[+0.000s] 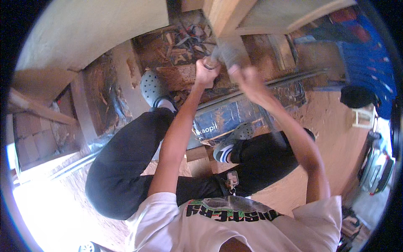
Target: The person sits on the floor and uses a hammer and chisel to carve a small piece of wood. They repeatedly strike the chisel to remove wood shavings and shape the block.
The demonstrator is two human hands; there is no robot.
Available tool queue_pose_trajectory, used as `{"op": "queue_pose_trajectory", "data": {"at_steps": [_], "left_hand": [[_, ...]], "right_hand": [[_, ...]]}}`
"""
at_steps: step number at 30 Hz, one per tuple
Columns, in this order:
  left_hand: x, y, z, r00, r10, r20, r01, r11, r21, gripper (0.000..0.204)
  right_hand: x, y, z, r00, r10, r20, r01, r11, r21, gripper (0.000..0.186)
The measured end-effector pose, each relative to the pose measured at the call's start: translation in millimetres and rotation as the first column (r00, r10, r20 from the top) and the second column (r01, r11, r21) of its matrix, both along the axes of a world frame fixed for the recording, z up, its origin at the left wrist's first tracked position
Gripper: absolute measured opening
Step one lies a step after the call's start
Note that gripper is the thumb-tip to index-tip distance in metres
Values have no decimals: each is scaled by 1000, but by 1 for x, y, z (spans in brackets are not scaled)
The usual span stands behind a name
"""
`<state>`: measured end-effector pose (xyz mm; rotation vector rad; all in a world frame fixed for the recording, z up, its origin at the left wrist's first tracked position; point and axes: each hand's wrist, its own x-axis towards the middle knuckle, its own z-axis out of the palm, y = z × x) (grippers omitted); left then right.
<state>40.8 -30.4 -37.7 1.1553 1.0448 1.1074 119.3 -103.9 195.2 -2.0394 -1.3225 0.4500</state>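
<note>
My left hand (206,73) is closed around a short greyish object, too unclear to name, just below a pale wooden post (222,14) at the top centre. To its right, my right hand (247,82) is smeared by motion beside a blurred grey shape (228,52), so its grip is unclear. Beneath my hands lie a weathered board (178,72), a heap of scrap pieces (182,44) and a long blue, flaking panel (222,119) bordered by a metal strip.
Pale panels (96,27) stand at upper left and right. My clogged feet (151,88) flank the work spot. A timber brace (42,109) crosses the left side. At right are a person in blue (363,63), a small white stool (363,117) and a parked vehicle (378,172).
</note>
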Motion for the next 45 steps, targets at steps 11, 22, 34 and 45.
{"op": "queue_pose_trajectory", "data": {"at_steps": [11, 22, 34, 45], "left_hand": [[-4, 15, -26, 964, -248, -95, 245, 969, -38, 47], [0, 31, -30, 933, -357, -49, 360, 916, 176, 13], [3, 29, -29, 937, -331, -112, 345, 929, 133, 9], [1, 34, -22, 927, -358, -111, 371, 917, 149, 9]], "right_hand": [[50, -11, 6, 939, -40, -341, 5, 995, -103, 53], [84, -7, 15, 903, 103, -417, -153, 984, -87, 60], [47, 1, -3, 993, 80, -88, -103, 951, -293, 65], [54, 12, -55, 963, 7, -271, -141, 867, -478, 55]]}}
